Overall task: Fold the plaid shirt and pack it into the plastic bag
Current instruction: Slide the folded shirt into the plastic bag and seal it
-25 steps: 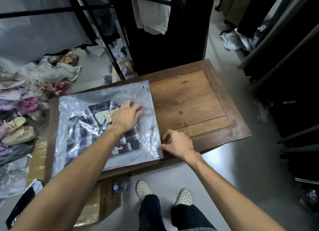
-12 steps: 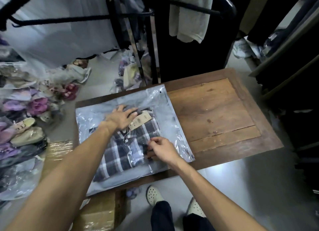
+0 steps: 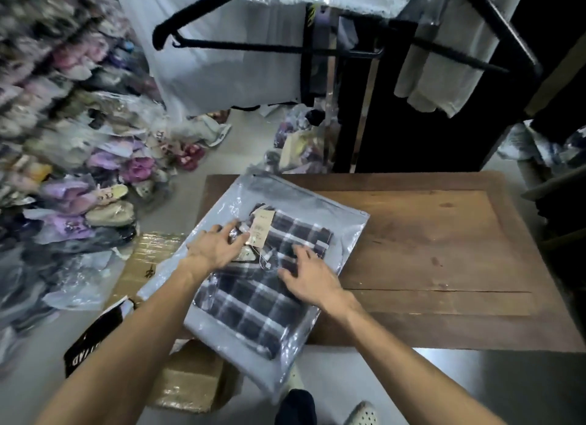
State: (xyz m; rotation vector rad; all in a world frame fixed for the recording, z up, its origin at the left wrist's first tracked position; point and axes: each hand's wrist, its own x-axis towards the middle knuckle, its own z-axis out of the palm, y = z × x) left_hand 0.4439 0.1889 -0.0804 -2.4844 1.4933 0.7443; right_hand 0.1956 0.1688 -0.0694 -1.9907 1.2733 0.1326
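two spread hands (image 3: 215,250) (image 3: 309,278) flat on crinkly plastic bag (image 3: 222,329), seemingly over soft folded plaid shirt (image 3: 250,301)

Left of the left hand (image 3: 213,250), the heap of bagged shoes (image 3: 63,158) smears into blur. Print on the paper tag (image 3: 262,228) by its fingertips is too small to read. Beyond the right hand (image 3: 312,277), the tabletop (image 3: 444,250) is cut off at the frame's edge.

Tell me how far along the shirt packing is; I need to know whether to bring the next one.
Done: the plaid shirt is folded and inside the plastic bag, tag showing. In hand: the left hand and right hand lie flat on the bag on the table, apparently smoothing it. Left: whether the bag's opening is sealed cannot be told.
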